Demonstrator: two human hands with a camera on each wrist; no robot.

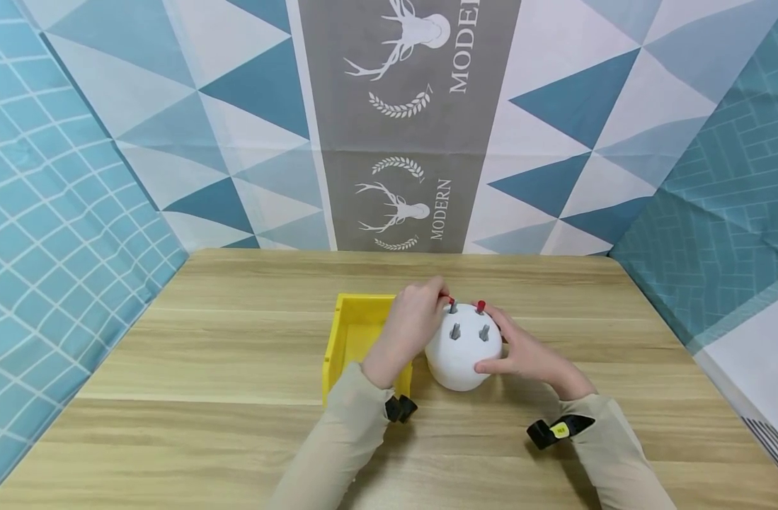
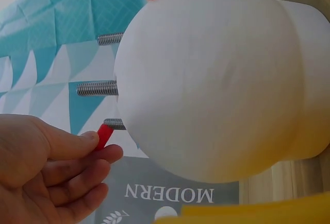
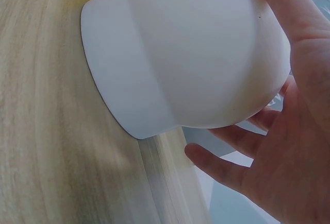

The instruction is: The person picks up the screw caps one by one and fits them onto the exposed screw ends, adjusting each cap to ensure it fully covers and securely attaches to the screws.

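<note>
A white rounded body [image 1: 459, 365] with a narrower base stands on the table, several threaded metal studs [image 2: 98, 88] sticking out of its top. Between thumb and forefinger my left hand [image 1: 414, 319] pinches a small red cap [image 2: 104, 137], which is tilted against the tip of one far-side stud [image 2: 114, 124]. A second red cap [image 1: 481, 307] sits on the far right stud. The two nearer studs [image 1: 455, 331] are bare. My right hand [image 3: 278, 152] holds the white body from the right, thumb on the near side and fingers spread around the far side.
A yellow open bin [image 1: 330, 347] stands just left of the white body, partly hidden under my left forearm. The wooden table [image 1: 204, 340] reaches back to a patterned wall cloth [image 1: 401, 127]. Dark straps with small devices [image 1: 557, 430] circle both wrists.
</note>
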